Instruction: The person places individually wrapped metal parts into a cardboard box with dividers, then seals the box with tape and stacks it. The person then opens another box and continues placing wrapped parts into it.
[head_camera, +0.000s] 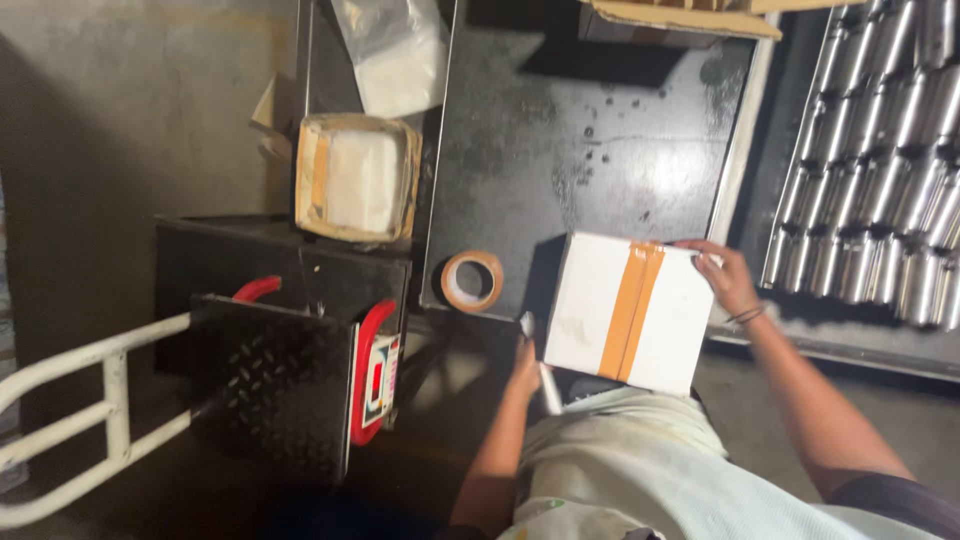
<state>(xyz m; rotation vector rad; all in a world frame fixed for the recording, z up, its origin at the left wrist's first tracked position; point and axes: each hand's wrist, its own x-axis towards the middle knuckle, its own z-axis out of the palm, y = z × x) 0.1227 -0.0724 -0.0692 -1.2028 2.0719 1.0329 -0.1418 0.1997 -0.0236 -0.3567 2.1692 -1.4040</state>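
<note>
Both arms reach forward: left hand (527, 368) grips a marker (548, 385), right hand (727, 277) clasps the taped white box (628, 312).

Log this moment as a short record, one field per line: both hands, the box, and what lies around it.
Left hand: at the box's near left edge, gripping a thin white tool
Right hand: on the box's far right corner
White box: sealed with an orange tape strip, at the dark table's near edge
Tape roll: flat on the table, left of the box
Metal cans: rows at right
Platform scale: lower left
</note>
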